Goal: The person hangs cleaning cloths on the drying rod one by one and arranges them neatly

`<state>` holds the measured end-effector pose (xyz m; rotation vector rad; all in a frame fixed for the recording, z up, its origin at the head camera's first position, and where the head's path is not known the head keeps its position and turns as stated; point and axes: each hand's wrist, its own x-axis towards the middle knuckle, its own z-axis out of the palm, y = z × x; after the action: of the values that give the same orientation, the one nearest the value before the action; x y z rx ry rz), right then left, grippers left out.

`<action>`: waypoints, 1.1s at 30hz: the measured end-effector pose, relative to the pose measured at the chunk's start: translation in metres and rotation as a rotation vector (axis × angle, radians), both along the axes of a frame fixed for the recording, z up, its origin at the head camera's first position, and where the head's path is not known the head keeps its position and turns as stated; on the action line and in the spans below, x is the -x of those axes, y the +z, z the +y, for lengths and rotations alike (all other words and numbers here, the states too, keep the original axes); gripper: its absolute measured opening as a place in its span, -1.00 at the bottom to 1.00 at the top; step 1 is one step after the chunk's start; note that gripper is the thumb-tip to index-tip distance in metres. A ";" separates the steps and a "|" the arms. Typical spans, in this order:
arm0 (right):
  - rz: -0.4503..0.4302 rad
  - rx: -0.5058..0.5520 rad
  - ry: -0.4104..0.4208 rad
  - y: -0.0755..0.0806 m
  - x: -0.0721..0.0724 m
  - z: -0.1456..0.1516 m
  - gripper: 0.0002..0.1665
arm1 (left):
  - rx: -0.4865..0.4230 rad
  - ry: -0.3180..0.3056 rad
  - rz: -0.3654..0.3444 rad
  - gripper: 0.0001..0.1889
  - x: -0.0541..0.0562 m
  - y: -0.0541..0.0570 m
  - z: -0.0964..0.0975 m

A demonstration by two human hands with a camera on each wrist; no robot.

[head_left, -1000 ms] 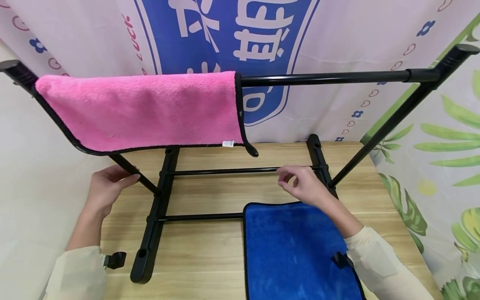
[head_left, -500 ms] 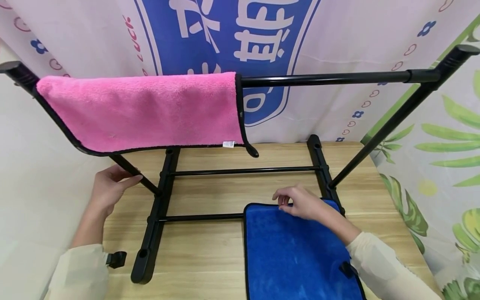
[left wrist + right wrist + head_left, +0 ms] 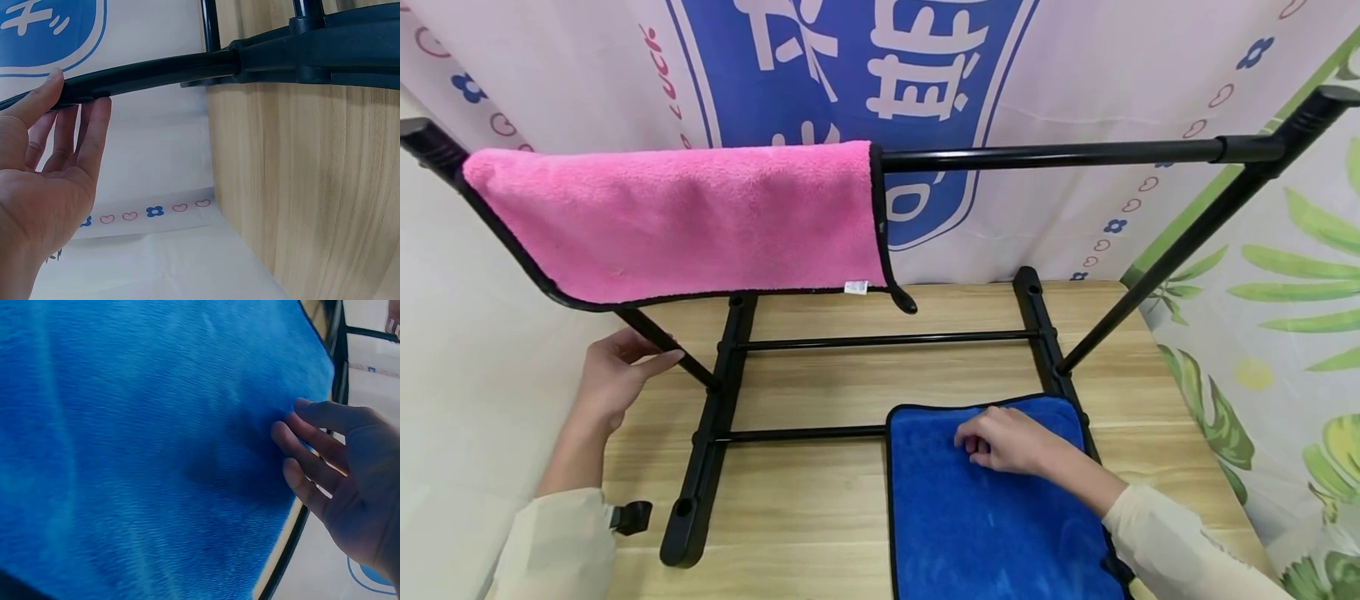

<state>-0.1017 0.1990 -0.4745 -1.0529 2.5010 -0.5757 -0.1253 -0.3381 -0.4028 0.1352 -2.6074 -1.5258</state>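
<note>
The left hand (image 3: 621,375) grips the left upright (image 3: 651,331) of a black metal rack near its foot. In the left wrist view, thumb (image 3: 45,94) and fingers lie on opposite sides of that tube. A blue cloth (image 3: 985,508) with black edging lies on the table at front right, covering part of the rack's lower bar. Just over its upper part is the right hand (image 3: 1007,440), fingers loosely bent and holding nothing. The right wrist view shows these fingertips (image 3: 290,464) close to the blue pile; whether they touch it I cannot tell. A pink cloth (image 3: 685,225) hangs over the top bar's left half.
The rack's top bar (image 3: 1052,156) spans above both hands. Two thin lower bars link its black feet (image 3: 692,500) on the wooden table (image 3: 797,517). A printed curtain (image 3: 1075,83) stands behind, and a leaf-patterned sheet (image 3: 1285,333) is at right.
The right hand has come down and toward the person, from near the rear lower bar to over the blue cloth. The left hand keeps its grip on the upright.
</note>
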 end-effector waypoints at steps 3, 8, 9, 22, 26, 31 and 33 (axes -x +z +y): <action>0.066 -0.048 0.032 -0.005 -0.004 0.002 -0.76 | 0.003 -0.001 0.001 -0.86 0.000 0.001 0.000; 0.135 -0.109 0.046 -0.013 -0.010 0.007 -0.72 | 0.000 0.003 -0.002 -0.86 -0.001 0.002 0.000; 0.139 -0.116 0.042 -0.015 -0.012 0.007 -0.70 | -0.001 0.002 -0.003 -0.85 -0.001 0.002 0.000; 0.156 -0.107 0.003 -0.030 -0.022 0.011 -0.68 | -0.007 0.001 -0.002 -0.84 -0.001 0.003 0.002; 0.128 -0.094 0.007 -0.030 -0.020 0.010 -0.71 | -0.010 -0.004 -0.002 -0.84 0.000 0.002 0.002; 0.120 -0.097 0.029 -0.027 -0.018 0.008 -0.72 | -0.008 -0.003 0.003 -0.85 0.000 0.001 0.002; 0.118 -0.105 0.037 -0.026 -0.016 0.007 -0.71 | -0.012 -0.001 0.002 -0.85 0.000 0.001 0.001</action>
<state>-0.0852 0.2055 -0.5006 -1.1207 2.5747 -0.3771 -0.1248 -0.3369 -0.4019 0.1330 -2.5972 -1.5413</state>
